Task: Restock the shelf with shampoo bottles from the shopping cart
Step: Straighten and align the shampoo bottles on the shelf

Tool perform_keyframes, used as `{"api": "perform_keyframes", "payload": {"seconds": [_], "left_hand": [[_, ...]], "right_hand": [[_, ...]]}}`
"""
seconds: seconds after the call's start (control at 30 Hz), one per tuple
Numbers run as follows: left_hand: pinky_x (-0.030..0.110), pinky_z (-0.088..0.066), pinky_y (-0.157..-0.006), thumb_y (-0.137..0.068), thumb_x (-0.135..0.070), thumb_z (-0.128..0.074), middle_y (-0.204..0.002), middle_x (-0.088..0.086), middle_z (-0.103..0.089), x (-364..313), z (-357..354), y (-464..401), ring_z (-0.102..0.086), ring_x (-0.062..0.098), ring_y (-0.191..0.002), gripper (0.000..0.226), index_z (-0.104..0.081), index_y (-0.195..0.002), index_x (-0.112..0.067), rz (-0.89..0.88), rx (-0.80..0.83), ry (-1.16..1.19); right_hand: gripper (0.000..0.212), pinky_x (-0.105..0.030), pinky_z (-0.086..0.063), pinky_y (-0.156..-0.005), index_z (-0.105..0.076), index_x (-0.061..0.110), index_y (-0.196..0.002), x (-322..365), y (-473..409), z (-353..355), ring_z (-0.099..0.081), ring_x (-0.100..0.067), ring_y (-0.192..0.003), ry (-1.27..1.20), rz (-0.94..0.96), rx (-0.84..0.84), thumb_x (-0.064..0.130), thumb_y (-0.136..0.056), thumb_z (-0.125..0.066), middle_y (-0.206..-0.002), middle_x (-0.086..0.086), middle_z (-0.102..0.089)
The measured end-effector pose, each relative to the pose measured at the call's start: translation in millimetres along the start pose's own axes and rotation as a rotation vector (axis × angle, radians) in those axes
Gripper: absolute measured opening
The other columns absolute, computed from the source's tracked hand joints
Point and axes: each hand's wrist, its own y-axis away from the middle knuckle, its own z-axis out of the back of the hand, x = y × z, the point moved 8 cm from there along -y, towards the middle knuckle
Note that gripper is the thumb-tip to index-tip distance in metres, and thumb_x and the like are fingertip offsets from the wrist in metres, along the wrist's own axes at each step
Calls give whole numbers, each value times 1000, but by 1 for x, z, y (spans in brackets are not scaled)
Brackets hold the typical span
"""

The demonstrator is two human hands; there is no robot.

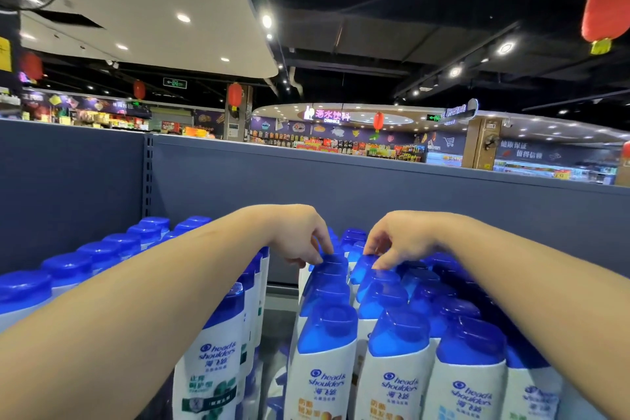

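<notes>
White shampoo bottles with blue caps stand in rows on the top shelf. My left hand [300, 235] reaches over them, its fingertips pinching the blue cap of a bottle [329, 269] deep in one row. My right hand [399, 242] hangs beside it, fingertips on the blue cap of the neighbouring bottle [370, 271]. Both bottles stand upright on the shelf. The nearest bottles [324, 361] show their labels at the front edge. The shopping cart is out of view.
A grey back panel [341, 187] closes the shelf behind the bottles. A narrow gap [279, 314] of bare shelf runs between the left rows [102, 252] and the middle rows. Beyond the panel lie store aisles, red lanterns and ceiling lights.
</notes>
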Motion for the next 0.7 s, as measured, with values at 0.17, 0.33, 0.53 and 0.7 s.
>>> {"api": "perform_keyframes", "payload": {"seconds": [0.17, 0.33, 0.53, 0.7], "left_hand": [[27, -57, -75, -92, -13, -60, -82, -11, -61, -1, -1, -3, -63, 8, -69, 30, -65, -122, -14, -4, 14, 7], [25, -55, -74, -93, -13, -59, -83, -12, -60, -2, -1, -3, -62, 6, -66, 32, -62, -125, -15, -17, 22, -24], [22, -53, -69, -93, -10, -55, -95, -6, -63, 1, -1, -5, -62, 6, -69, 34, -62, -126, -17, -6, 24, -40], [25, -56, -73, -93, -13, -55, -98, -4, -64, 2, -3, -7, -66, 12, -81, 32, -63, -124, -18, 11, 15, -20]], "right_hand": [[26, -28, -49, -93, -70, 30, -111, 6, 4, 7, -65, -11, -97, -52, 39, -1, 39, -89, -60, -90, 15, -72], [23, -27, -49, -86, -69, 26, -110, -4, -11, 18, -63, -14, -94, -92, -4, -149, 33, -91, -58, -96, 9, -67], [30, -31, -51, -90, -68, 25, -112, -5, -26, 8, -61, -15, -96, -68, -39, -122, 41, -87, -61, -102, 6, -65], [39, -31, -51, -77, -66, 23, -77, -2, -17, 5, -65, -16, -77, 10, -114, 8, 62, -74, -65, -79, 7, -68]]}}
